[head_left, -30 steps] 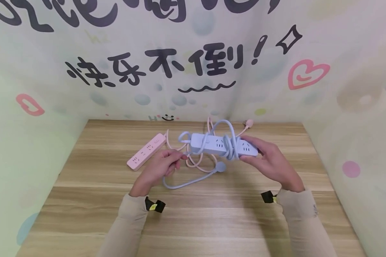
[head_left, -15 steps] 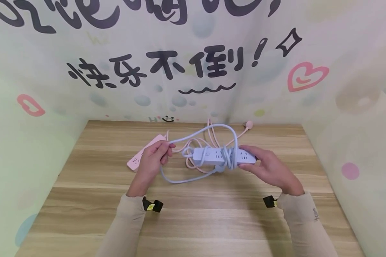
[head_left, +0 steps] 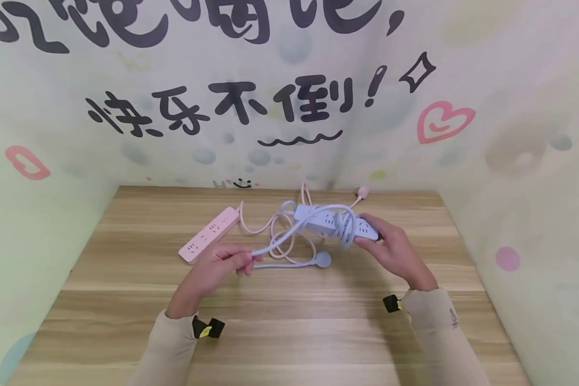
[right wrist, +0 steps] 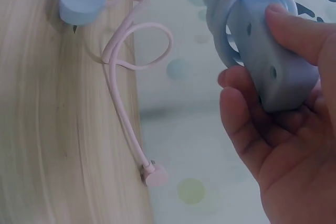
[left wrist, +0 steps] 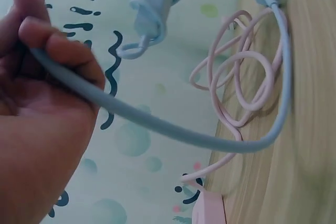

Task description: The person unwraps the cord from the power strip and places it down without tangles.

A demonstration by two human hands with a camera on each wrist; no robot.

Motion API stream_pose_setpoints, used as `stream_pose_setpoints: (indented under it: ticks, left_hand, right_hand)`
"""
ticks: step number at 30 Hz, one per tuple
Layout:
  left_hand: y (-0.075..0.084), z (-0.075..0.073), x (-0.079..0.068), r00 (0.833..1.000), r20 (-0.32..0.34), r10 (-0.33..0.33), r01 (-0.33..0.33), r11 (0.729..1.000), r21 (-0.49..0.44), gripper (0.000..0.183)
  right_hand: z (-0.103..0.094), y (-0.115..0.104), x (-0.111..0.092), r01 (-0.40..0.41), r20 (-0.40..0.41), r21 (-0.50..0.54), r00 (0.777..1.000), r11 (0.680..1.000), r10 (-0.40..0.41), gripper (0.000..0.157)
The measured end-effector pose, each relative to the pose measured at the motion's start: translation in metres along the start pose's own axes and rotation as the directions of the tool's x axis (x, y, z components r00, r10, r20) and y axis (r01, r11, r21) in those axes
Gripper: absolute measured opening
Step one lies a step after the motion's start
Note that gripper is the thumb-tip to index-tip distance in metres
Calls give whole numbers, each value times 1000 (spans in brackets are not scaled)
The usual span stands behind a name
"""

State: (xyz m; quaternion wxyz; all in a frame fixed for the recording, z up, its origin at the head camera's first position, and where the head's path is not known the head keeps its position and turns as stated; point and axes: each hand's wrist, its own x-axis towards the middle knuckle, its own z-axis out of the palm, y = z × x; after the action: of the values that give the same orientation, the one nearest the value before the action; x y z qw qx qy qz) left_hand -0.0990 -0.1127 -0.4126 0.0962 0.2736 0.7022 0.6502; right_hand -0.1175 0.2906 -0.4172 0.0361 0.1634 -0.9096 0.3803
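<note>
My right hand (head_left: 393, 249) grips the right end of a blue power strip (head_left: 313, 222), held above the table with its underside partly seen in the right wrist view. Several turns of its blue cord (left wrist: 157, 124) wrap around the strip near that hand. From those turns the cord runs left to my left hand (head_left: 222, 265), which pinches it between thumb and curled fingers. Past the left hand the cord sags and leads back to its round blue plug (head_left: 323, 259) on the tabletop.
A pink power strip (head_left: 208, 235) lies slanted on the wooden table (head_left: 289, 332), left of the blue one. Its pink cord (left wrist: 252, 77) lies in loose loops behind, ending in a pink plug (right wrist: 156, 174) near the back edge. A printed wall (head_left: 251, 155) stands behind.
My left hand has drawn a length of blue cord out, first up and left, then down toward me. The blue strip dipped and rose again, now tilted down to the right, still in my right hand.
</note>
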Motion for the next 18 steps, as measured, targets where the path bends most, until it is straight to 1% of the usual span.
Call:
stream_pose_setpoints:
  ticks: [1, 3, 5, 6, 7, 9, 11, 12, 13, 14, 16, 18]
  left_hand:
    - [-1, 1, -2, 998, 55, 9, -9, 1000, 0, 22]
    - [-2, 5, -4, 989, 151, -5, 2, 1000, 20, 18]
    - [-5, 10, -5, 973, 229, -22, 13, 999, 43, 16]
    - [-6, 12, -5, 964, 266, -23, 5, 998, 66, 15]
    - [-8, 15, -5, 954, 297, -43, 15, 995, 97, 14]
    - [-11, 23, -4, 933, 344, -107, 59, 987, 149, 13]
    - [-16, 31, -4, 909, 375, -182, 105, 971, 216, 13]
    - [-19, 36, -3, 898, 380, -223, 130, 958, 254, 14]
    - [-22, 41, -3, 888, 379, -259, 154, 946, 286, 14]
    - [-26, 46, -3, 883, 377, -281, 162, 935, 316, 13]
    - [-34, 56, -3, 883, 364, -295, 145, 911, 387, 11]
    - [-42, 65, -2, 895, 336, -293, 114, 879, 463, 12]
  right_hand:
    - [0, 0, 1, 4, -19, 4, 1000, 1000, -4, 52]
    - [-1, -1, 2, 13, -63, 7, 998, 1000, -13, 53]
    - [-2, -2, 4, 8, -92, 19, 996, 1000, -6, 53]
    - [-3, -3, 4, 6, -105, 24, 995, 1000, -4, 53]
    - [-4, -4, 5, 1, -114, 33, 993, 999, 2, 54]
    - [-5, -5, 5, -9, -133, 46, 991, 999, 15, 55]
    - [-6, -6, 6, -5, -155, 55, 988, 998, 14, 55]
    - [-6, -7, 6, 3, -166, 58, 986, 998, 6, 55]
    - [-6, -8, 6, 12, -174, 62, 985, 998, -1, 55]
    - [-7, -8, 7, 22, -182, 62, 983, 998, -10, 55]
    - [-7, -9, 8, 40, -192, 60, 981, 997, -27, 55]
    - [-9, -10, 9, 47, -193, 57, 981, 997, -35, 55]
